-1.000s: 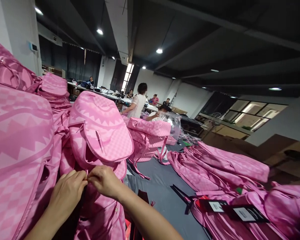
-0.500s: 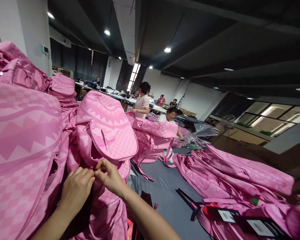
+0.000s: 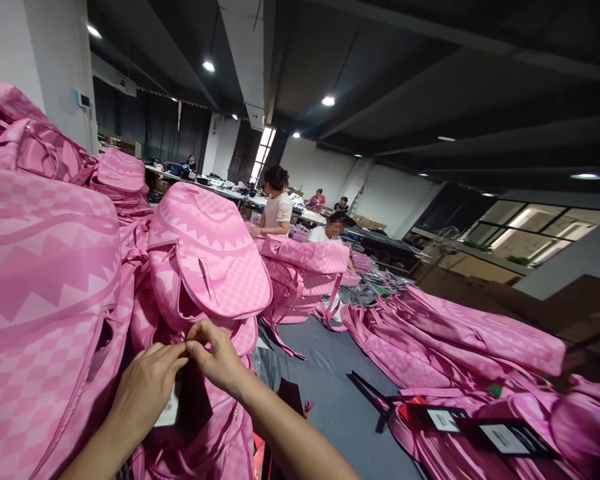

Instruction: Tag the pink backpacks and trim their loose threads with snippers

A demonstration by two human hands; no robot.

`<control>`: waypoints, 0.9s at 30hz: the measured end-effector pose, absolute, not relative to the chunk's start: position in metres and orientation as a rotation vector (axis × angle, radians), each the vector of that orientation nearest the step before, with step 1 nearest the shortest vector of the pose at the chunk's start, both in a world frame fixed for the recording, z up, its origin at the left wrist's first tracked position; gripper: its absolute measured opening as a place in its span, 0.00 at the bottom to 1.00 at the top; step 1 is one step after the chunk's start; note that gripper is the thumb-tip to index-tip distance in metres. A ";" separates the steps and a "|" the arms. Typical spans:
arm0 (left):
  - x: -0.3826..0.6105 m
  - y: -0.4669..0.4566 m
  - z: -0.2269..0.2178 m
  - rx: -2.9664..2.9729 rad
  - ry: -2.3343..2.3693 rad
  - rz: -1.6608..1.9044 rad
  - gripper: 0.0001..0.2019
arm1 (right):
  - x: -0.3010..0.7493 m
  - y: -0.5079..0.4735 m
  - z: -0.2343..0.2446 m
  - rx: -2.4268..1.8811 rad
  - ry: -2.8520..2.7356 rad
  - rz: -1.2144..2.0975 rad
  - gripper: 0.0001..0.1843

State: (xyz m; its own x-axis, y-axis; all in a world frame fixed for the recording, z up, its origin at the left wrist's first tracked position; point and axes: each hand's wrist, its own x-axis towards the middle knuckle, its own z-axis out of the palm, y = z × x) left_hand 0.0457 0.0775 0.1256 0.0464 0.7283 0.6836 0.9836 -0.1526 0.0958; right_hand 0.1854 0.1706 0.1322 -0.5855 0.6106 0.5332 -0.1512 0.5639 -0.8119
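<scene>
rising beyond both hands (image 3: pixel 147 380) (image 3: pixel 220 360): pink backpack (image 3: pixel 215 257)

One left hand (image 3: pixel 153 377), one right hand (image 3: pixel 219 357), at least six pink backpacks (image 3: pixel 210 253) (they overlap too much for an exact count lol), at least three white labels (image 3: pixel 503 438), one red tassel (image 3: pixel 308 407), and five other people (image 3: pixel 279 212) farther back.

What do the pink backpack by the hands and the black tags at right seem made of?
Pink backpack: likely coated fabric or imitation leather, smooth with a faint sheen and soft folds. Black tags: probably dull card, flat and straight-edged, bearing white labels.
</scene>
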 end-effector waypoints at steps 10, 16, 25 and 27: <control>0.045 0.074 0.124 -1.887 -1.739 -0.800 0.12 | 0.182 0.165 0.129 -0.399 -1.937 1.018 0.05; 0.044 0.073 0.126 -1.887 -1.892 -0.754 0.10 | 0.182 0.163 0.131 -0.403 -1.917 1.051 0.05; 0.048 0.070 0.129 -1.894 -1.947 -0.701 0.11 | 0.180 0.162 0.128 -0.443 -1.916 1.027 0.05; 0.050 0.070 0.130 -1.875 -1.954 -0.679 0.12 | 0.179 0.163 0.126 -0.436 -1.918 1.015 0.05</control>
State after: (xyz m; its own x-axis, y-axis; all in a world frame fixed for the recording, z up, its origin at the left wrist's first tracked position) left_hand 0.0498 0.0697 0.1304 -0.0647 0.8281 0.5568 0.9950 0.0108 0.0996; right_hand 0.1789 0.1631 0.1260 -0.5370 0.6402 0.5494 -0.0945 0.6015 -0.7933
